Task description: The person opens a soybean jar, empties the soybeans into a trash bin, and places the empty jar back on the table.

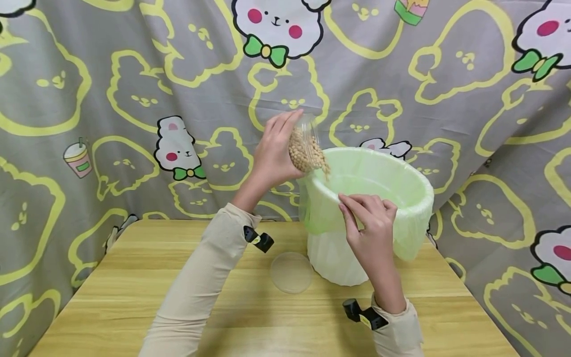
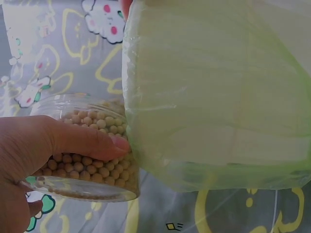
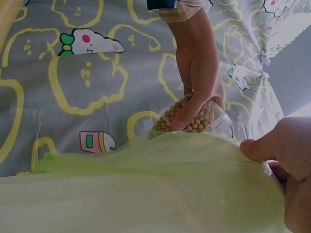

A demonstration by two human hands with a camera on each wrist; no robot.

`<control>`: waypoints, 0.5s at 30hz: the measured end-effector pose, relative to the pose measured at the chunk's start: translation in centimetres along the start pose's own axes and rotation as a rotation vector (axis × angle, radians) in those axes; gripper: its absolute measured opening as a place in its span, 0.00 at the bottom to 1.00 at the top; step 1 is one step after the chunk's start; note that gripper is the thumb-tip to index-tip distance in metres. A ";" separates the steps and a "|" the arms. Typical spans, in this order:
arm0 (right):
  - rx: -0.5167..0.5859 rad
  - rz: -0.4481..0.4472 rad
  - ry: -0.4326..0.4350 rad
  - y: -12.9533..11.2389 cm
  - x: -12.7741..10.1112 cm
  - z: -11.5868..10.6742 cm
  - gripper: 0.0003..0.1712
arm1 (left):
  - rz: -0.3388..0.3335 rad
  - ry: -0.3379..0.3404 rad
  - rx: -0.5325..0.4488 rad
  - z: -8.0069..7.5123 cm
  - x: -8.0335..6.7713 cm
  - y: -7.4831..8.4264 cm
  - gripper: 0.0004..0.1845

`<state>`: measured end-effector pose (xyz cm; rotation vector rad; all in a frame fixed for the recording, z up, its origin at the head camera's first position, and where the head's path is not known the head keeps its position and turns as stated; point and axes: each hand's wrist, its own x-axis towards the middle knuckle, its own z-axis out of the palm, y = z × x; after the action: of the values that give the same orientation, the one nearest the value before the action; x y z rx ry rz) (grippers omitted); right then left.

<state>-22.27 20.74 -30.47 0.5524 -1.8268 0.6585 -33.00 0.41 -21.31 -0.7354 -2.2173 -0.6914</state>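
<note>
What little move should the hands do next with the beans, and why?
Probably the left hand should tip the jar a bit more over the green bag. Beans are spilling from its tilted mouth beside the bag's rim, many are inside the jar, and the right hand pinches that rim.

Grips a clear jar (image 2: 104, 187) of tan beans (image 2: 92, 170) in the left hand (image 2: 41, 145), beside a pale green plastic bag (image 2: 214, 97).
</note>
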 end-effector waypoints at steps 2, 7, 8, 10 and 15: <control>0.002 0.000 -0.002 0.0 0.0 0.0 0.09 | 0.008 0.003 0.008 0.0 0.0 0.0 0.65; 0.003 0.002 0.000 0.0 0.1 -0.1 0.08 | 0.015 0.002 0.023 0.0 0.1 0.2 0.64; 0.003 0.002 0.001 0.0 0.1 -0.1 0.08 | 0.014 0.002 0.023 0.0 0.1 0.2 0.64; 0.003 0.003 0.003 0.0 0.1 -0.1 0.08 | 0.015 0.000 0.023 0.1 0.1 0.2 0.64; 0.010 0.005 -0.002 0.0 0.0 -0.2 0.09 | 0.017 -0.008 0.034 0.1 0.1 0.4 0.65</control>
<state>-22.11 20.85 -30.40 0.5549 -1.8282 0.6711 -32.84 0.78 -21.21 -0.7403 -2.2224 -0.6413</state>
